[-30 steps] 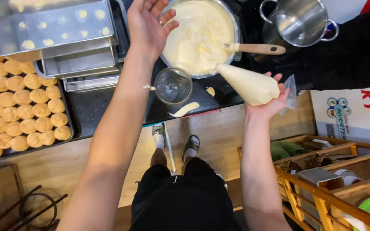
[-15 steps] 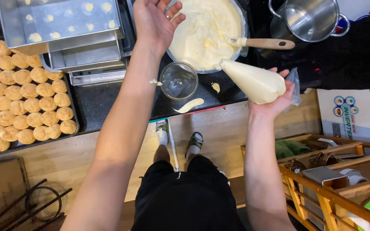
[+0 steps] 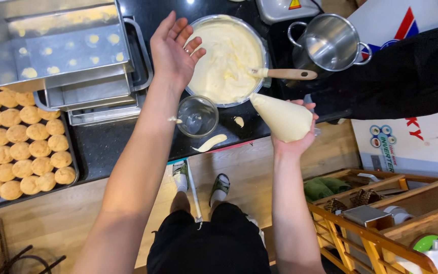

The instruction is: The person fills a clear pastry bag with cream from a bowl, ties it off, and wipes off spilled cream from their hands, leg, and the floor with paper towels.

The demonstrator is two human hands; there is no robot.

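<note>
My right hand point(image 3: 295, 137) grips a full piping bag point(image 3: 280, 117) of pale cream, its tip pointing left toward the bowl. My left hand point(image 3: 173, 48) is raised, palm up, fingers spread, holding nothing, beside a large metal bowl of cream point(image 3: 226, 58). A wooden-handled spatula point(image 3: 285, 74) rests in the bowl. A small empty glass point(image 3: 197, 116) stands just below my left wrist. Smears of cream point(image 3: 210, 143) lie on the dark counter, and a dab sticks to my left forearm.
A tray of several round baked puffs point(image 3: 19, 147) sits at the left. Stacked metal pans point(image 3: 57, 50) stand behind it. A steel pot point(image 3: 329, 43) is at the back right. A wooden crate rack point(image 3: 381, 218) stands lower right, a black cloth point(image 3: 406, 76) above it.
The piping bag in my right hand has shifted slightly and stays level. My left hand stays raised and open near the bowl.
</note>
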